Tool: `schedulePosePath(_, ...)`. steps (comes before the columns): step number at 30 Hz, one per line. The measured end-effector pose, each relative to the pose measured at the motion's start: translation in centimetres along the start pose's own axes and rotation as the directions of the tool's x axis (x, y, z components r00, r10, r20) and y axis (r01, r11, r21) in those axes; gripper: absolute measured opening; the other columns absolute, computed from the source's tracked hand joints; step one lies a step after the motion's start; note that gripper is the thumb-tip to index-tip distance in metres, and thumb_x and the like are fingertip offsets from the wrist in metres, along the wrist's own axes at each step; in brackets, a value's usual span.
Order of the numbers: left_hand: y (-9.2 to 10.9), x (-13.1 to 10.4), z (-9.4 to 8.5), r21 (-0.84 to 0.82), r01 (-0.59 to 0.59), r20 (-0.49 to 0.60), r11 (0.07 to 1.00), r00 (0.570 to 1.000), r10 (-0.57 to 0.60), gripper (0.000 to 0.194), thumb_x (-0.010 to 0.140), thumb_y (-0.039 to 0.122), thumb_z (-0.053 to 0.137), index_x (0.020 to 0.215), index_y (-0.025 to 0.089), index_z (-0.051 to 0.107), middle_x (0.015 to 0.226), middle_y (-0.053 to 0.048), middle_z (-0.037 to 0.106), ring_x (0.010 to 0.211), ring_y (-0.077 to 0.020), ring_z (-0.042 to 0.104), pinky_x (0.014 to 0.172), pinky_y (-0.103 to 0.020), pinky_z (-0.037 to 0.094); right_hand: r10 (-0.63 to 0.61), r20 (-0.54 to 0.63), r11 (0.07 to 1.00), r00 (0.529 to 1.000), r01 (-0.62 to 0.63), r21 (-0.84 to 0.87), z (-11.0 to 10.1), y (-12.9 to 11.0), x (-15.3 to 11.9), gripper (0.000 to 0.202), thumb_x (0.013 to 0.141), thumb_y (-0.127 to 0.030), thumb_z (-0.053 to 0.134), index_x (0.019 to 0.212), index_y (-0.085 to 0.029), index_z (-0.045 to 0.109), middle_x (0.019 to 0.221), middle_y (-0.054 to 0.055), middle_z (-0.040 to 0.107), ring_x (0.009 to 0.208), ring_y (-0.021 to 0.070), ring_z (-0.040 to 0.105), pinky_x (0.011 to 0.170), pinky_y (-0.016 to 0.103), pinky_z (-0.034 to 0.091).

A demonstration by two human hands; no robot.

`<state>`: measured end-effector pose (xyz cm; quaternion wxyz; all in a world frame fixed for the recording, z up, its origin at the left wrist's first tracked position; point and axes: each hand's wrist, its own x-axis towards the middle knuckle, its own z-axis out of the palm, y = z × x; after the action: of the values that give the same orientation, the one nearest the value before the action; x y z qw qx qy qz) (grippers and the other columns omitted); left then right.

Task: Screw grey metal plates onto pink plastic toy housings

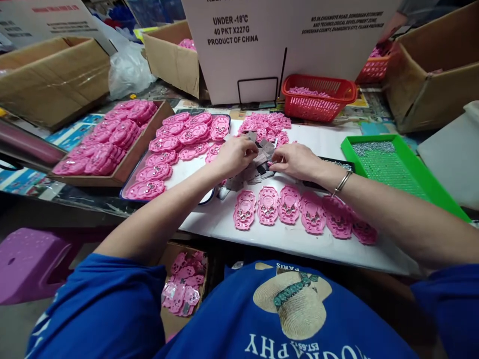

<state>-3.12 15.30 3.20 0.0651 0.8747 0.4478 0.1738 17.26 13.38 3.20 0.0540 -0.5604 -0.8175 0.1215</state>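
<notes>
My left hand is over a loose pile of flat grey pieces, its fingers curled together. What they pinch, if anything, is too small to make out. At the right side of the same pile, my right hand has thumb and fingers closed, with a small pink spot at the tips that I cannot identify. Behind both hands lies a heap of small pink plastic parts. Nearer to me, several pink plastic casings with small metal bits stand in a row on the white tabletop.
To the left are a tray of pink casings and a cardboard box stacked with more. A red basket stands behind; a green tray of small metal screws lies right, near a dark tray. A printed white carton rises behind.
</notes>
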Motion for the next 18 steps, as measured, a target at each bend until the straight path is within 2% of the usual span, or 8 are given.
schedulePosePath(6, 0.3, 1.1, 0.2, 0.169, 0.025, 0.075, 0.985, 0.996, -0.038, 0.030, 0.087, 0.022, 0.052, 0.110, 0.019, 0.071, 0.106, -0.009, 0.068, 0.097, -0.0227, 0.062, 0.081, -0.032, 0.045, 0.062, -0.004, 0.998, 0.998, -0.062, 0.012, -0.1, 0.9, 0.8, 0.027, 0.089, -0.039, 0.056, 0.096, -0.019, 0.072, 0.091, 0.004, 0.070, 0.077, 0.0104, 0.057, 0.069, 0.023, 0.037)
schedulePosePath(9, 0.5, 1.7, 0.4, 0.218, 0.039, 0.114, 0.975, 0.991, -0.065, 0.028, 0.087, 0.021, 0.051, 0.107, 0.019, 0.071, 0.105, -0.009, 0.068, 0.099, -0.0243, 0.061, 0.082, -0.034, 0.045, 0.133, -0.069, 0.990, 0.989, -0.135, -0.024, -0.9, 2.2, 1.6, 0.028, 0.090, -0.035, 0.054, 0.101, -0.016, 0.071, 0.097, 0.008, 0.069, 0.083, 0.0138, 0.058, 0.073, 0.024, 0.038)
schedulePosePath(14, 0.4, 2.0, 0.6, 0.210, 0.038, 0.114, 0.977, 0.992, -0.063, 0.024, 0.083, 0.018, 0.055, 0.101, 0.020, 0.071, 0.108, -0.008, 0.068, 0.101, -0.0243, 0.061, 0.082, -0.033, 0.044, 0.248, -0.166, 0.957, 0.954, -0.268, -0.108, -1.9, 4.5, 2.7, 0.033, 0.089, -0.029, 0.053, 0.112, -0.010, 0.067, 0.106, 0.016, 0.065, 0.096, 0.0218, 0.059, 0.082, 0.031, 0.042)
schedulePosePath(18, 0.0, 2.0, 0.7, 0.183, 0.034, 0.100, 0.983, 0.994, -0.053, 0.020, 0.081, 0.017, 0.058, 0.096, 0.020, 0.070, 0.107, -0.006, 0.068, 0.100, -0.0227, 0.061, 0.081, -0.031, 0.044, 0.177, -0.155, 0.967, 0.972, -0.202, -0.158, -1.6, 4.4, 2.2, 0.035, 0.088, -0.030, 0.054, 0.119, -0.017, 0.064, 0.118, 0.012, 0.062, 0.104, 0.0210, 0.057, 0.084, 0.031, 0.042)
